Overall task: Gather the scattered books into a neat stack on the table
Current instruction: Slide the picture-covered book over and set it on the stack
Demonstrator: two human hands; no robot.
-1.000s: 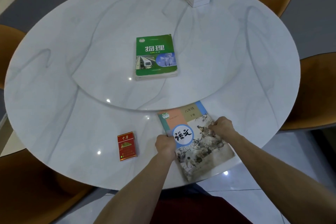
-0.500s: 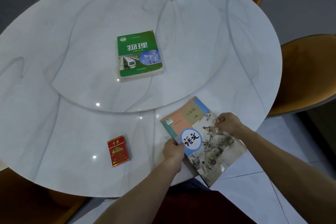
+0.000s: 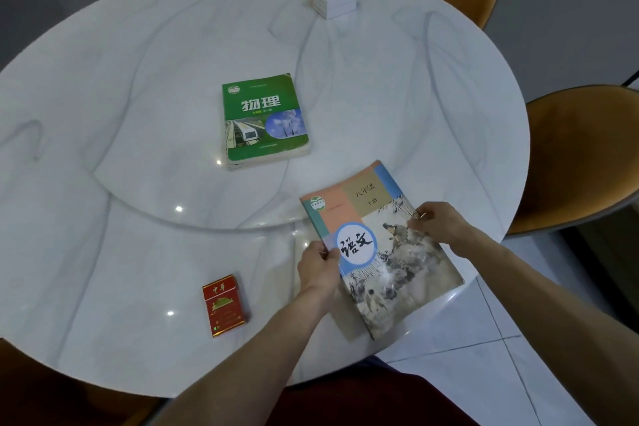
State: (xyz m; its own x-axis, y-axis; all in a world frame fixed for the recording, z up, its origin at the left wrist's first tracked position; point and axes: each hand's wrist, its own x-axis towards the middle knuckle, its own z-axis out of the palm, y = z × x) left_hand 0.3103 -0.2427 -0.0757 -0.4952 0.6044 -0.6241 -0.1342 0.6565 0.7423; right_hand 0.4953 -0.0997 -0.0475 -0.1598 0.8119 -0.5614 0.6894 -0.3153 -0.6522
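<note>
Near right of table (image 3: 103,86): language book (image 3: 390,252), clamped at its edges by left hand (image 3: 316,268) and right hand (image 3: 437,223), now lifted and nearer green book (image 3: 264,121); stacking presumably next.

Both our arms are stretched forward, bare forearms angling in from the bottom of the view. Our left hand (image 3: 320,264) pinches with the thumb on top and the fingers curled under. Our right hand (image 3: 437,223) is further out, fingers bent and clamped, wrist cocked slightly inward.
</note>
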